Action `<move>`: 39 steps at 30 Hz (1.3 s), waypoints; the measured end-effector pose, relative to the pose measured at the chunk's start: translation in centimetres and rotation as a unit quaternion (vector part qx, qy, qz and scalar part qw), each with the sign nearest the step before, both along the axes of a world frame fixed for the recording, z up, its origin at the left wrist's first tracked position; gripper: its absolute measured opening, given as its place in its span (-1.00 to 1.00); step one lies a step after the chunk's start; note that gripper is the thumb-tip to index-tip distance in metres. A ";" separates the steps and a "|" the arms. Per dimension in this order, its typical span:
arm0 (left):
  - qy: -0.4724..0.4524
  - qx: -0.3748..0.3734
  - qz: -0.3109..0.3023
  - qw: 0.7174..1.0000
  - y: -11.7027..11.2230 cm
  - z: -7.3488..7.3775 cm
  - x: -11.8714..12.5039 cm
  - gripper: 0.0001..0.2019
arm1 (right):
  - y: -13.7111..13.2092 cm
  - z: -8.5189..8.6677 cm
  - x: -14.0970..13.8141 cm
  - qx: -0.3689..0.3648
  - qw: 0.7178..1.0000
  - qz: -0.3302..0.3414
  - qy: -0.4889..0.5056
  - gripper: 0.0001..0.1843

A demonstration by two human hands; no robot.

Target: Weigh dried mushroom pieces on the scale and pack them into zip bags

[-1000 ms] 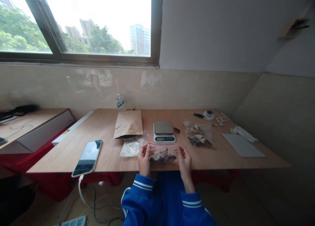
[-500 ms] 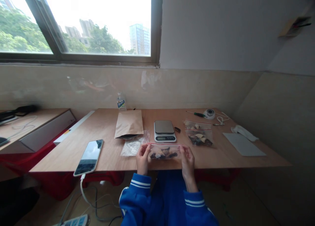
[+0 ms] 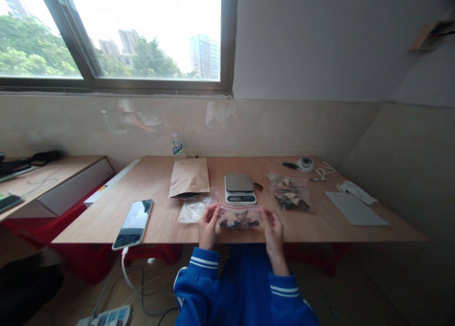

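Note:
A clear zip-lock bag (image 3: pixel 239 217) with a red seal strip holds dark and tan dried pieces whose kind I cannot make out. My left hand (image 3: pixel 208 224) pinches its upper left corner, and my right hand (image 3: pixel 273 229) grips the upper right corner. The bag is stretched between them over the table's front edge. Just behind it stands a kitchen scale (image 3: pixel 239 187) with a metal plate and a dark display. Filled zip-lock bags (image 3: pixel 289 193) lie to the right of the scale. On the left, a brown paper pouch (image 3: pixel 190 176) lies partly over clear plastic bags (image 3: pixel 192 211).
A phone (image 3: pixel 134 223) with a charging cable rests at the table's front left. A bottle (image 3: pixel 177 147) stands at the back. To the right are a screwdriver (image 3: pixel 286 164), a dome camera (image 3: pixel 305 163), a white sheet (image 3: pixel 353 208) and a white cloth (image 3: pixel 356 191). A small dark object (image 3: pixel 258 186) lies beside the scale.
The view has shifted slightly, so everything sits a little further right. Both hands keep the same hold on the bag.

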State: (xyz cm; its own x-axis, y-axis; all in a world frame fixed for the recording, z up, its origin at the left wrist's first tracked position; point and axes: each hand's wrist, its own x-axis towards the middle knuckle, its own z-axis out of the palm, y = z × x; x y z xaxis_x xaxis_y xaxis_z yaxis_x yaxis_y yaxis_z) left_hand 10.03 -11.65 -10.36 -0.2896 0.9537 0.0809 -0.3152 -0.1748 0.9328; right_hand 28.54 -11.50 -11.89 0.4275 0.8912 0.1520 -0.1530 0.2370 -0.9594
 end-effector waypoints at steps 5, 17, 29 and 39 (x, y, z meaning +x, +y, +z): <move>0.026 0.009 0.008 1.000 -0.1 0.5 -0.5 -0.66 | 0.2 -0.2 0.2 -0.011 1.000 -0.014 0.001 -0.58; 0.088 0.005 0.035 0.995 -0.8 0.9 -1.1 -0.71 | -0.1 -0.5 0.3 -0.015 0.999 -0.045 -0.013 -0.59; 0.099 0.044 -0.003 0.994 -1.1 1.4 -0.2 -0.74 | -1.2 5.1 -2.1 0.144 0.857 -0.085 -0.487 -0.56; 0.122 0.043 -0.012 0.992 -1.8 1.7 -0.2 -0.76 | -0.4 9.3 -3.7 0.154 0.749 0.207 -0.610 -0.82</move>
